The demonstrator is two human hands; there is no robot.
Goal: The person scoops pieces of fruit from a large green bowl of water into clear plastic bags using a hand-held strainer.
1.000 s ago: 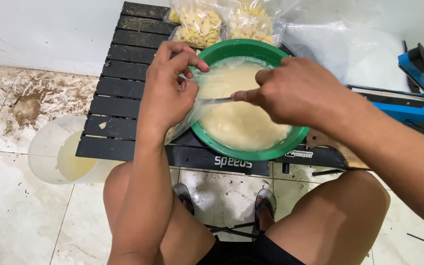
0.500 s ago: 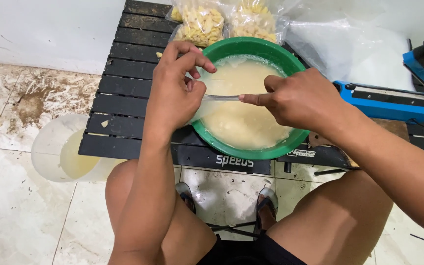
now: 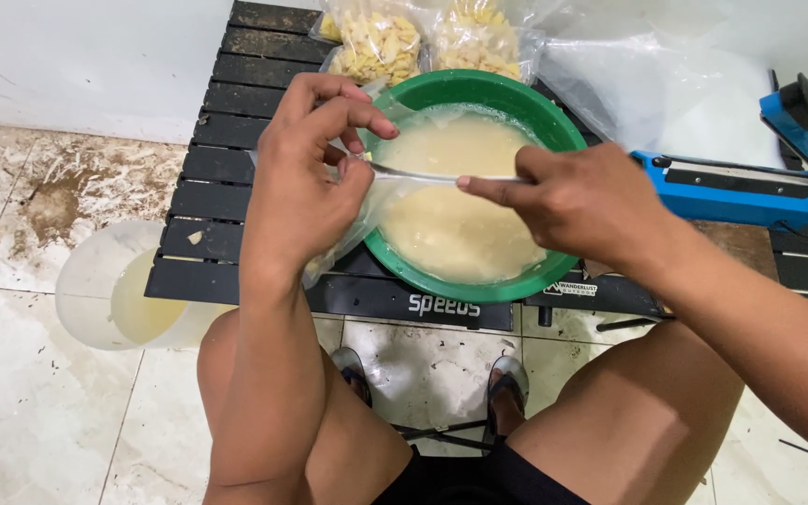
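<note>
A: Which step is in hand here?

B: You appear to be filling a small clear plastic bag (image 3: 353, 220) from the green basin (image 3: 554, 117) of pale, creamy liquid. Your left hand (image 3: 306, 182) is closed on the bag's mouth, fingertips (image 3: 371, 126) pinching the rim just over the basin's left edge. Your right hand (image 3: 577, 201) is clamped on the handle of a metal spoon (image 3: 423, 175), thumb and forefinger pressed together on it.

A: How does the spoon lie?

B: Its long axis runs nearly level, left to right across the basin. The handle end sits in your right hand; the working end points left, into the bag's mouth, where your left fingers hide it. The bag hangs below your palm, against the slatted black table (image 3: 226, 140).

A: What does the next move call for?

B: Likely a steady rim: hold the mouth wide while the spoon tips, so nothing runs down the outside. A blue heat sealer (image 3: 750, 182) lies to your right, two filled bags of yellow pieces (image 3: 376, 42) behind the basin.
</note>
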